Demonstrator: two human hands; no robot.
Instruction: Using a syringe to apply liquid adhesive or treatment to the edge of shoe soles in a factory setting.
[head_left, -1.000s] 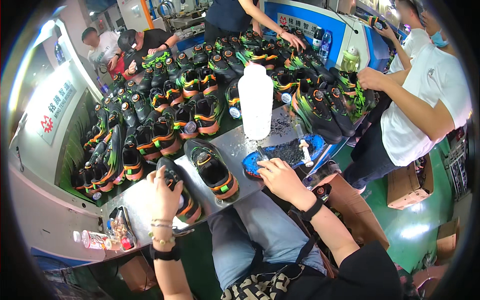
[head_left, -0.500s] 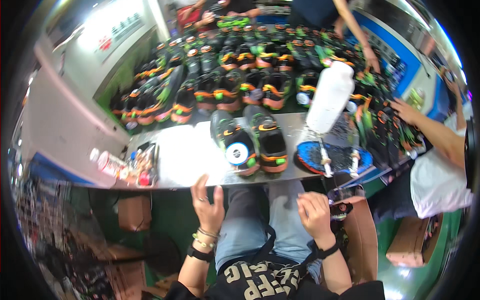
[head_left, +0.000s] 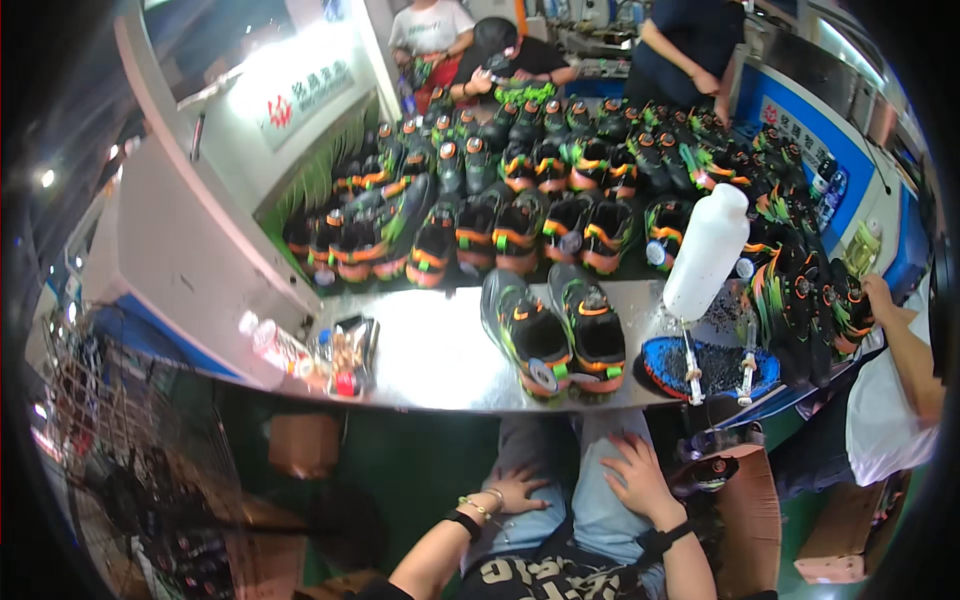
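Rests left hand (head_left: 517,491) and right hand (head_left: 640,483) on the thighs (head_left: 592,505), fingers apart, facing a shoe pair (head_left: 548,336) upright on the near tabletop (head_left: 430,345), probably light, soft above, stiffer-soled, best held around the heels (head_left: 598,383).

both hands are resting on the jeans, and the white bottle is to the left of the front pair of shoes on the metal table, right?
Not quite: the head view shows the white bottle to the right of the front pair of shoes on the metal table. The left hand and right hand do rest on the jeans.
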